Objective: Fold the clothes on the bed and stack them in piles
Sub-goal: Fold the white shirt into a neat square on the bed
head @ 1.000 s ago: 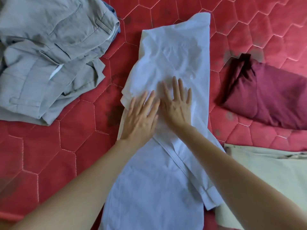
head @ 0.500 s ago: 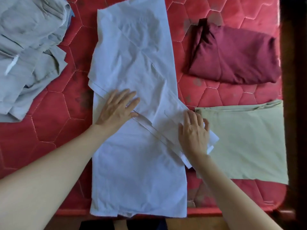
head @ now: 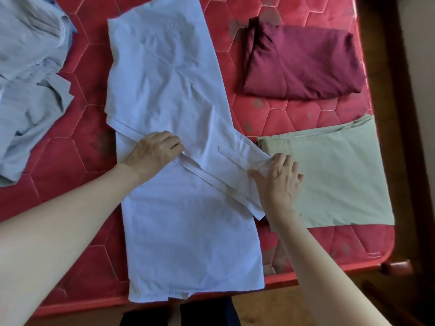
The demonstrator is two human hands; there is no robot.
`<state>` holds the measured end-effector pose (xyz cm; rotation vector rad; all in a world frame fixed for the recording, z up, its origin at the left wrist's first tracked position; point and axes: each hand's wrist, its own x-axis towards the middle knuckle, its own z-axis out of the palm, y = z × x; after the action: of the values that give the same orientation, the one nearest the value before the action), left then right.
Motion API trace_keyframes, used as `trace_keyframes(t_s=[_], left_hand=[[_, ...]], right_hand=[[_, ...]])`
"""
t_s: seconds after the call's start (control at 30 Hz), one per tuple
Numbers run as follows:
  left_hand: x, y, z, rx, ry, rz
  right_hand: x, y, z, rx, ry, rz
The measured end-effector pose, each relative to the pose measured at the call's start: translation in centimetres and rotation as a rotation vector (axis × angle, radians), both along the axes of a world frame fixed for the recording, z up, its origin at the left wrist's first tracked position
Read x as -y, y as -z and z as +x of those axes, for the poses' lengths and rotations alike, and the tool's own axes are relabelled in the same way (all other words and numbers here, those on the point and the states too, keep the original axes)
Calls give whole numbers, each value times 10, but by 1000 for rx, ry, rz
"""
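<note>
Fingers: left hand [head: 155, 153] curled, pinching the white shirt [head: 169, 95] at its placket fold; right hand [head: 279, 178] gripping the sleeve cuff. Shirt: mid-bed [head: 89, 208], partly folded. Done: maroon garment [head: 303, 60], beige garment [head: 334, 175], folded, lying apart. Left: grey heap [head: 28, 85], unfolded; stacking.

Both hands [head: 155, 154] [head: 279, 177] down (fingers curled)
</note>
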<state>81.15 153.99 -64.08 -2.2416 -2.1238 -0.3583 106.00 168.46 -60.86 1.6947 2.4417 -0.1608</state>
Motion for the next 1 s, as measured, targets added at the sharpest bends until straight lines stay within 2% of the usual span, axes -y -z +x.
trace_keyframes(t_s=[0.2, 0.43, 0.5, 0.67, 0.73, 0.83, 1.0], left_hand=[[7, -3, -3, 8, -70, -1], [9, -5, 1, -44, -89, -94], [8, -5, 4, -56, -122, -101], [13, -5, -2, -66, -213, 102], [22, -1, -4, -98, -224, 147], [34, 7, -1, -126, -181, 52], [27, 8, 10, -41, -236, -29]], right_hand=[[-3, -2, 13, -238, 137, -52], [-7, -6, 25, -305, 299, -140], [-8, -10, 27, -387, 338, -181], [-9, -27, 35, -711, 288, -350], [-5, -25, 41, -673, 259, -340], [2, -12, 48, -530, 200, -284], [3, -3, 46, -493, 170, -247]])
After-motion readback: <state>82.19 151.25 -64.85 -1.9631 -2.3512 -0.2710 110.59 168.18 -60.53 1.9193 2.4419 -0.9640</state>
